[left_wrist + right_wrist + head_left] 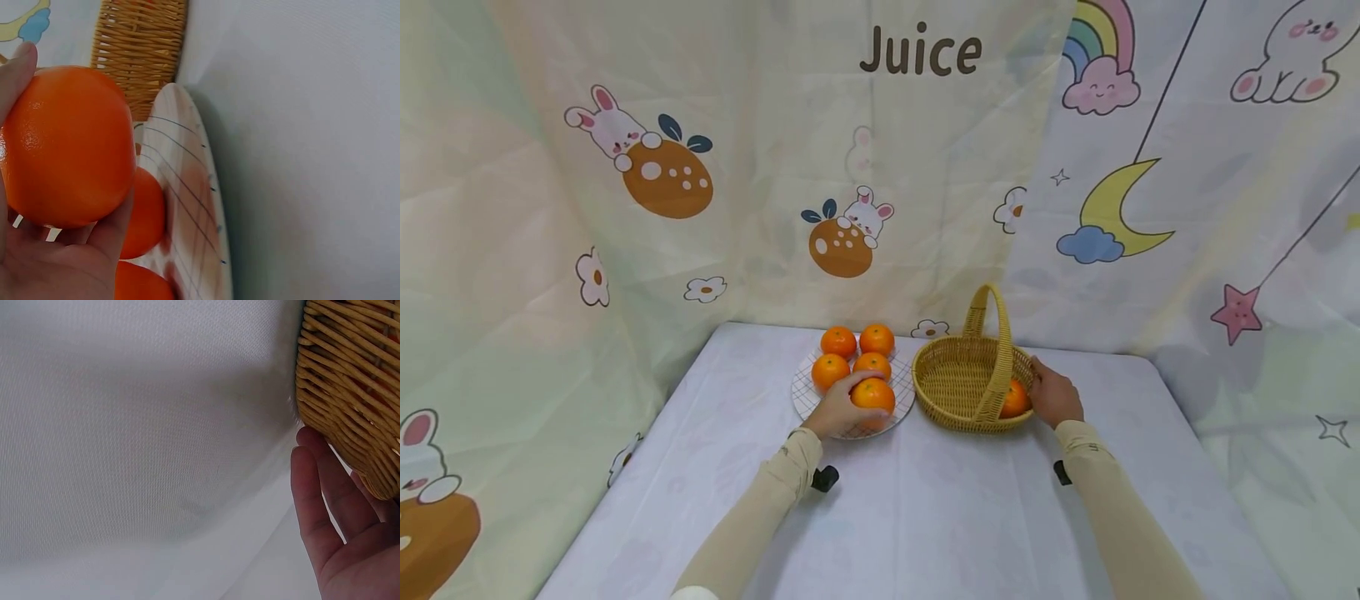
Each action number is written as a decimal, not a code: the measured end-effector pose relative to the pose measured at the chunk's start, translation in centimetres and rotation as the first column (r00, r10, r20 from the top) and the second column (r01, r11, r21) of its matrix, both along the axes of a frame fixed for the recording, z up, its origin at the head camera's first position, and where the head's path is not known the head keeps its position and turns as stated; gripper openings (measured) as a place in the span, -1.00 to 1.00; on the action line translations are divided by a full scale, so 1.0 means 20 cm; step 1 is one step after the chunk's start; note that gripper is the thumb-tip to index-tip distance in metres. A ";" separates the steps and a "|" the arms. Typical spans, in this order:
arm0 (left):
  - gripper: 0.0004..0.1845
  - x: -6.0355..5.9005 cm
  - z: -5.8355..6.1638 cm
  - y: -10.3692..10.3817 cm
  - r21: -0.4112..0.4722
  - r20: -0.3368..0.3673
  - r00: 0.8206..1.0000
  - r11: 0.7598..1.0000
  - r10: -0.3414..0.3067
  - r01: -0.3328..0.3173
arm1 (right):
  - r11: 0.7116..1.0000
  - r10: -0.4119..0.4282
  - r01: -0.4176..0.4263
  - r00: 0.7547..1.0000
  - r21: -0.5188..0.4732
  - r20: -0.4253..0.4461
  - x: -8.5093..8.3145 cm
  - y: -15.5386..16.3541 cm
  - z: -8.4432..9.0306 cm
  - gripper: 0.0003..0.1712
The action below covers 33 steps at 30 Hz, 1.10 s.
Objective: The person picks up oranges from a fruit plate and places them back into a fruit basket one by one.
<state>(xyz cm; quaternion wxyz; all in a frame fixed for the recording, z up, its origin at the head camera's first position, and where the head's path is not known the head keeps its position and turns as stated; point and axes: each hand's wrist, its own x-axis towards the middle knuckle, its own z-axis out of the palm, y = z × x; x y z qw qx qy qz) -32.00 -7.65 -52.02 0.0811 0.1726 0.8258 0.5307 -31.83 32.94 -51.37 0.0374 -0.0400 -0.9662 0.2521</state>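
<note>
My left hand (837,410) grips an orange (874,395) over the front right part of a round plate (803,398) with a grid pattern. In the left wrist view, thumb and fingers curve round this orange (69,147), which is lifted above the plate rim (209,178). Several other oranges (831,372) sit on the plate. Right of it stands a wicker basket (931,404) with a tall handle and one orange (1015,401) inside at the right. My right hand (1057,395) holds the basket's right rim; its thumb is hidden in the right wrist view.
Two black objects (825,478) show by the wrists. A pale cloth covers the table (925,517). Printed curtains (760,167) hang behind and at both sides, close to the plate and basket.
</note>
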 end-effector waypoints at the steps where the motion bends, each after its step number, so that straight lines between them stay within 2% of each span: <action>1: -0.20 0.00 0.01 0.00 -0.001 -0.002 1.000 1.000 -0.002 0.002 | 1.000 -0.003 0.003 1.000 -0.001 0.000 0.00 0.00 0.00 -0.41; 7: -0.24 -0.02 0.08 0.02 0.033 -0.020 1.000 0.999 -0.014 0.015 | 1.000 -0.013 0.013 1.000 -0.007 0.003 0.00 -0.02 0.01 -0.42; 13: -0.30 -0.04 0.13 0.07 0.060 -0.043 0.999 0.998 -0.014 0.016 | 1.000 -0.004 0.004 1.000 0.028 -0.029 -0.02 -0.01 -0.01 -0.43; 22: -0.33 -0.06 0.13 0.14 0.062 -0.082 0.996 0.998 -0.025 0.030 | 0.999 -0.036 0.037 0.999 0.036 -0.033 0.00 -0.01 -0.01 -0.43; 27: -0.30 -0.06 0.15 0.18 0.054 -0.087 0.996 0.998 -0.033 0.038 | 0.998 -0.043 0.045 0.998 0.032 -0.046 0.00 0.00 0.00 -0.43; 33: -0.27 -0.08 0.18 0.24 0.052 -0.137 0.989 0.997 -0.057 0.064 | 0.999 -0.042 0.043 0.998 0.020 -0.049 0.00 -0.02 0.00 -0.43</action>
